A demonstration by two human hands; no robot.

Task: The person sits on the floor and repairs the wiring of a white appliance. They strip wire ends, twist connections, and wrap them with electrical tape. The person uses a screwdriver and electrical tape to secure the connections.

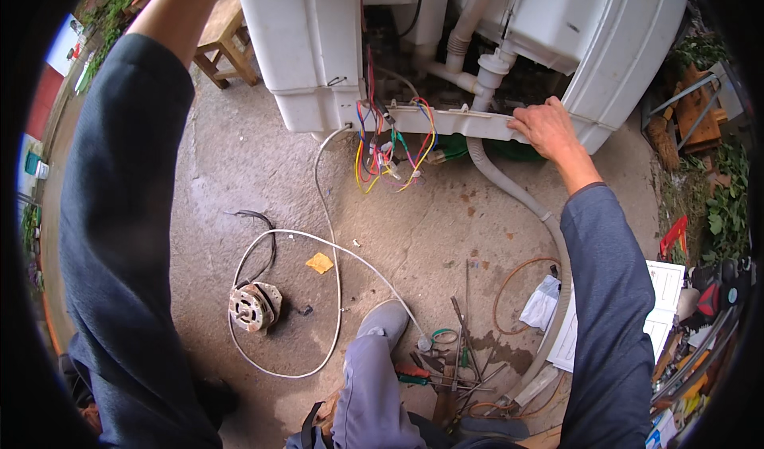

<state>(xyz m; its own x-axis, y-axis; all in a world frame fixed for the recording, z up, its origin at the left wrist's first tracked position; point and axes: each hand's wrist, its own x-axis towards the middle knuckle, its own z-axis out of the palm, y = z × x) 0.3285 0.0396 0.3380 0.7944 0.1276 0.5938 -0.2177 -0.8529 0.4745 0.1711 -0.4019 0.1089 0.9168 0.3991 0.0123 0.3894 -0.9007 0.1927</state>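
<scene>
A white washing machine [306, 59] stands in front of me with its lower side opened up. Inside show a white drain pipe [491, 71] and dark hollow space. My right hand [547, 128] grips the machine's lower frame edge at the right, its fingers bent over the rim. My left arm [119, 186] reaches up past the machine's left side; the hand itself is beyond the upper edge of the picture. Loose coloured wires [390, 143] with connectors hang over the frame's middle. A grey ribbed hose [509, 182] runs out from beneath the machine towards the lower right.
On the concrete lie a rusty motor [255, 306] with black leads, a looped white power cord [338, 290] and a yellow scrap [320, 263]. Screwdrivers and pliers [458, 361] are heaped by my foot [384, 322]. A wooden stool [223, 39] stands at the upper left.
</scene>
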